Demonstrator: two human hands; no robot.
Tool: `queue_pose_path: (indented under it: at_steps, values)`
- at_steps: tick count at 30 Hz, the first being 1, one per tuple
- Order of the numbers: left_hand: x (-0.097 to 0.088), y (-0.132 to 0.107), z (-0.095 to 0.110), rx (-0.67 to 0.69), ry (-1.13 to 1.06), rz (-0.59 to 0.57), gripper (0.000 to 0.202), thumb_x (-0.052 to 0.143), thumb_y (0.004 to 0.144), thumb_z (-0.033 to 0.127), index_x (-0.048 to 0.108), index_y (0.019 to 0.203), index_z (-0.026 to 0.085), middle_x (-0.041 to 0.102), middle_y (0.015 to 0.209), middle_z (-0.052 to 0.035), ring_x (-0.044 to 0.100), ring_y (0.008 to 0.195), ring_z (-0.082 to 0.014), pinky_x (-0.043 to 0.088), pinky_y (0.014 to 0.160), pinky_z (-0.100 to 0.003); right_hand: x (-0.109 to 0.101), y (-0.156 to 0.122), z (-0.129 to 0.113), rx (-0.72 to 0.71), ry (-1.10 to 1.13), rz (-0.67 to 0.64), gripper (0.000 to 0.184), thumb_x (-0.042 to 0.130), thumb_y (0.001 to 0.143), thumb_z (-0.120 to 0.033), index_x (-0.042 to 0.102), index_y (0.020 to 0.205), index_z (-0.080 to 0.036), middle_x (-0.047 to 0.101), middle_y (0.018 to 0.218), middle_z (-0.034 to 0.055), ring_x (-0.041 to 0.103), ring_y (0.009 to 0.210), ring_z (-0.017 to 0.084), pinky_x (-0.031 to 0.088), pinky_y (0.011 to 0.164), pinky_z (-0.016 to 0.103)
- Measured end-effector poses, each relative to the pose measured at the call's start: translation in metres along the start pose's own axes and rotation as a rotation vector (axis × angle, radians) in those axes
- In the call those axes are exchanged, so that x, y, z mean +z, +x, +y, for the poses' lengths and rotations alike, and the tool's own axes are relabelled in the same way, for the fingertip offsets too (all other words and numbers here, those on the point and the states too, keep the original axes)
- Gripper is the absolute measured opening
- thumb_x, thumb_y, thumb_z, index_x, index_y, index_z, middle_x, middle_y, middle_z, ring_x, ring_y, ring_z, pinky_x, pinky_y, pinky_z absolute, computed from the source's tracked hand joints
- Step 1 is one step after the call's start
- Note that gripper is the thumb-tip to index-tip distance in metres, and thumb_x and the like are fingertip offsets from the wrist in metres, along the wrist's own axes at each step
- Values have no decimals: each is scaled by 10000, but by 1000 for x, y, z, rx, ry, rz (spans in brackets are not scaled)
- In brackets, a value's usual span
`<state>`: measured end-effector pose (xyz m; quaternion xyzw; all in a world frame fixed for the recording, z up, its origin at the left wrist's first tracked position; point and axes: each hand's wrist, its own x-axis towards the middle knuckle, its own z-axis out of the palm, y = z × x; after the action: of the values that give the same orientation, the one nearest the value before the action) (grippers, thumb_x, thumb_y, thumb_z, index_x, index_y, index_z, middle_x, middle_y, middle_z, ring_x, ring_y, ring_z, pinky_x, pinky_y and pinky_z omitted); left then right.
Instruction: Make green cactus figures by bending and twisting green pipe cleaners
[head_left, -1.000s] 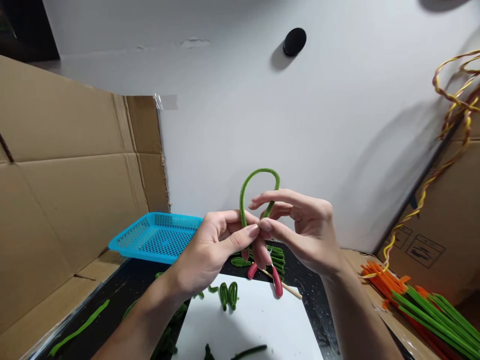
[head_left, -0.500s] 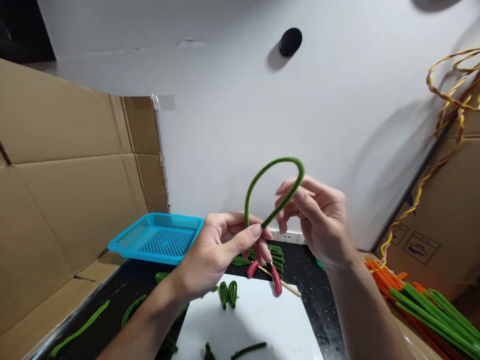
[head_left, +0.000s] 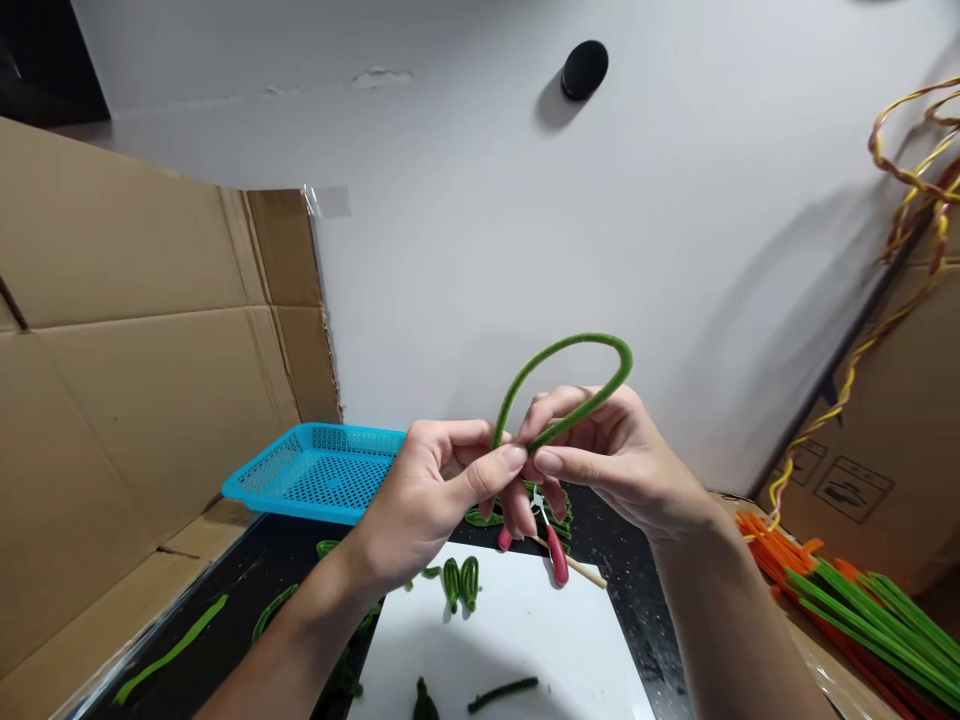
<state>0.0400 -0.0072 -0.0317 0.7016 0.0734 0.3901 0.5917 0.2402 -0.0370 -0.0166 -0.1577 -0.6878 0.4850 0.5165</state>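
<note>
A green pipe cleaner [head_left: 566,345], bent into a loop, is held up above the white board [head_left: 510,640]. My left hand [head_left: 457,480] pinches its two ends together between thumb and fingers. Close beside it, my right hand [head_left: 607,450] has its thumb and fingers at the lower end of the loop, closed around that part. Two small folded green pipe cleaner pieces [head_left: 460,583] lie on the board beneath. A short dark green piece [head_left: 502,694] rests nearer to me. Red-handled pliers [head_left: 556,555] lie at the board's far edge, partly hidden by my fingers.
A blue perforated basket [head_left: 322,480] stands at the back left by a cardboard wall [head_left: 135,380]. Orange and green pipe cleaners [head_left: 870,610] are piled at the right. A thin wooden stick [head_left: 585,573] lies near the pliers. A light green strip [head_left: 172,650] is at the left.
My right hand has slid down the loop to its lower end, beside my left fingertips. The loop has tilted to the right and its top is lower.
</note>
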Motion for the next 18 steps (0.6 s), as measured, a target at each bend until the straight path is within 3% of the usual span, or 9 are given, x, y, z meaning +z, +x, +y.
queue_pose_path:
  at_steps: [5, 11, 18]
  values:
    - [-3, -1, 1, -15, 61, 9, 326, 645, 1051, 377, 745, 860, 131, 769, 734, -68, 645, 594, -117, 474, 627, -264, 0, -2, 1, -11, -1, 43, 80, 819, 895, -89, 796, 933, -155, 767, 737, 25, 738, 578, 115, 620, 533, 183]
    - [-3, -1, 5, 6, 39, 13, 290, 658, 1043, 349, 790, 899, 135, 793, 720, -68, 663, 557, -116, 502, 584, -245, -2, -5, -2, -67, -3, 67, 67, 814, 899, -99, 793, 917, -160, 793, 774, 50, 747, 591, 133, 635, 532, 207]
    - [-6, -3, 12, 41, 53, 102, 283, 698, 1004, 327, 767, 790, 154, 763, 648, -52, 698, 558, -142, 563, 608, -264, -6, -7, -6, -140, -25, 157, 82, 853, 868, -111, 811, 876, -181, 780, 725, 38, 732, 550, 122, 621, 495, 185]
